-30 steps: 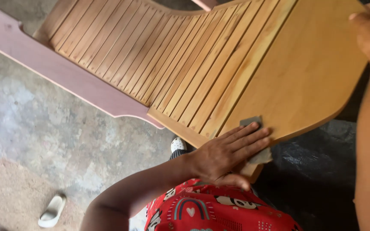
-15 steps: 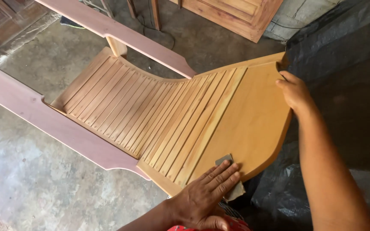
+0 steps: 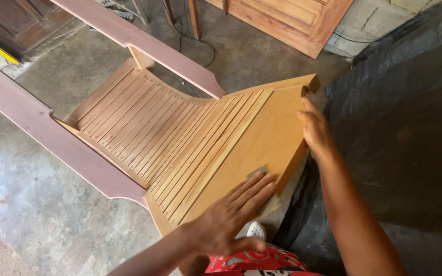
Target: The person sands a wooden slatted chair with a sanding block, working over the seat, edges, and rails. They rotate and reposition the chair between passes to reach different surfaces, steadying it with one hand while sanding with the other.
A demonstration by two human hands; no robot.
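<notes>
1. Wooden chair seat panel [image 3: 180, 138]: slatted over most of its face, with a broad smooth section at the near right end; it lay tilted above the concrete floor [image 3: 37, 204], set between two rails.
2. Near pinkish-primed rail [image 3: 42, 138]: ran along the panel's left edge, touching it.
3. Far pinkish-primed rail [image 3: 144, 43]: ran along the panel's upper edge, ending in a shaped tip near the panel's far right corner.
4. Left hand [image 3: 231, 214]: lay flat and open, fingers spread, pressing on the smooth section near the panel's near edge.
5. Sandpaper piece [image 3: 258, 173]: small and grey, trapped under the left fingertips, only a corner showing.
6. Right hand [image 3: 314, 130]: fingers curled loosely over the panel's right edge, gripping it.
7. Black sheeting [image 3: 400, 128]: covered the ground to the right of the panel, beneath the right forearm.
8. Wooden door panel [image 3: 287, 20]: brown, framed, stood at the top of the view, well apart from the hands.
9. Red patterned garment [image 3: 257, 263]: showed at the bottom edge, just below the left hand.
</notes>
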